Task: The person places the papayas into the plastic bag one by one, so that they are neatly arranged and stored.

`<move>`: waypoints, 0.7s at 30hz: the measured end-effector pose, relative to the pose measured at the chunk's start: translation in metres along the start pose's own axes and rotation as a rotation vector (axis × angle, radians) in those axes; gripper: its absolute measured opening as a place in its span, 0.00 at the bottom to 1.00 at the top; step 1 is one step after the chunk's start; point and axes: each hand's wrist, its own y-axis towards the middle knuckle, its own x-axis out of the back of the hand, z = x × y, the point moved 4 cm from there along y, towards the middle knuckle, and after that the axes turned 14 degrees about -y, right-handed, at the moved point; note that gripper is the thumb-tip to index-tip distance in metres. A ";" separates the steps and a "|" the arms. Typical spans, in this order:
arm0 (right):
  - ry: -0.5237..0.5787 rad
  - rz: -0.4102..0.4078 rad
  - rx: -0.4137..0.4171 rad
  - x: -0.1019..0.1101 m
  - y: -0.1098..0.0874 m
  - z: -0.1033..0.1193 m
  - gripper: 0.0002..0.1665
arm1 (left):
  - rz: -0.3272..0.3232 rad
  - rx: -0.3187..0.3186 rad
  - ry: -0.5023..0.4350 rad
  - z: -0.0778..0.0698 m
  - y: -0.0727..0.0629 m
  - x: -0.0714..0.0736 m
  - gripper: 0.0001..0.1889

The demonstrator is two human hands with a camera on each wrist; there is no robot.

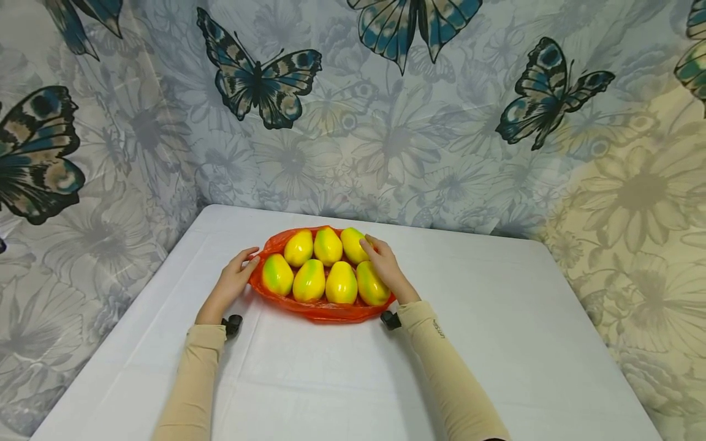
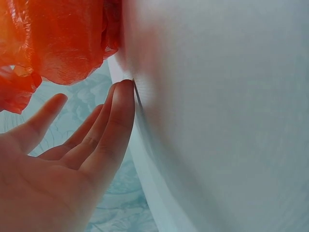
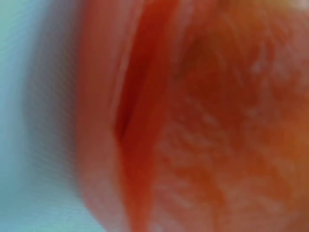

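Several glossy yellow-green fruits, shaped like mangoes (image 1: 310, 281), lie in two rows on a red plastic bag (image 1: 325, 313) on the table. The bag's crinkled edge surrounds them. At the bag's left end is my left hand (image 1: 233, 278), its fingers extended; in the left wrist view a gap shows between these fingers and the hanging red plastic (image 2: 72, 43). My right hand (image 1: 388, 269) lies against the fruits at the right end, fingertips by the back right fruit (image 1: 352, 244). Red plastic (image 3: 217, 145) fills most of the right wrist view, blurred, and hides that hand there.
A white cloth (image 1: 298, 380) covers the table, whose far edge stands close to a wall hanging (image 1: 397, 141) printed with butterflies and flowers. Black wrist cameras (image 1: 233, 325) sit at both cuffs, close to the tabletop.
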 end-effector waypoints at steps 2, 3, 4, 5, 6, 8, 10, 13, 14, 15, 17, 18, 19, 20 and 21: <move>-0.016 -0.007 0.001 0.001 -0.003 -0.001 0.37 | 0.002 0.001 -0.001 0.000 0.000 0.000 0.30; -0.025 -0.015 0.001 0.002 -0.005 -0.001 0.37 | 0.004 0.002 -0.002 0.001 0.000 0.000 0.30; -0.033 -0.023 0.001 0.002 -0.006 -0.001 0.36 | 0.006 0.002 -0.004 0.001 0.000 0.000 0.31; -0.036 -0.032 0.000 0.003 -0.008 -0.002 0.36 | 0.008 0.003 -0.008 0.002 0.001 0.000 0.31; -0.041 -0.040 -0.002 0.004 -0.009 -0.003 0.36 | 0.011 0.004 -0.006 0.002 0.001 0.000 0.32; -0.052 -0.059 -0.003 0.007 -0.011 -0.004 0.36 | 0.008 0.005 -0.003 0.003 0.002 0.001 0.33; -0.058 -0.075 0.007 0.010 -0.012 -0.007 0.35 | 0.004 0.002 0.001 0.003 0.003 0.002 0.33; -0.062 -0.091 0.018 0.015 -0.015 -0.011 0.35 | -0.001 -0.009 0.006 0.001 0.004 0.003 0.34; -0.064 -0.094 0.016 0.017 -0.016 -0.013 0.35 | -0.002 -0.013 0.012 0.001 0.004 0.003 0.34; -0.063 -0.097 0.014 0.019 -0.017 -0.015 0.35 | -0.004 -0.020 0.018 0.000 0.004 0.004 0.34; -0.064 -0.100 0.002 0.022 -0.020 -0.020 0.36 | -0.010 -0.035 0.037 -0.001 0.005 0.005 0.35; -0.072 -0.102 -0.003 0.024 -0.020 -0.022 0.36 | -0.015 -0.041 0.049 -0.002 0.005 0.005 0.35; -0.079 -0.106 -0.009 0.025 -0.021 -0.024 0.36 | -0.019 -0.046 0.060 -0.002 0.005 0.006 0.35; -0.087 -0.108 -0.011 0.027 -0.022 -0.026 0.36 | -0.024 -0.050 0.071 -0.003 0.005 0.007 0.36; -0.093 -0.111 -0.011 0.029 -0.023 -0.028 0.36 | -0.026 -0.053 0.081 -0.004 0.004 0.007 0.36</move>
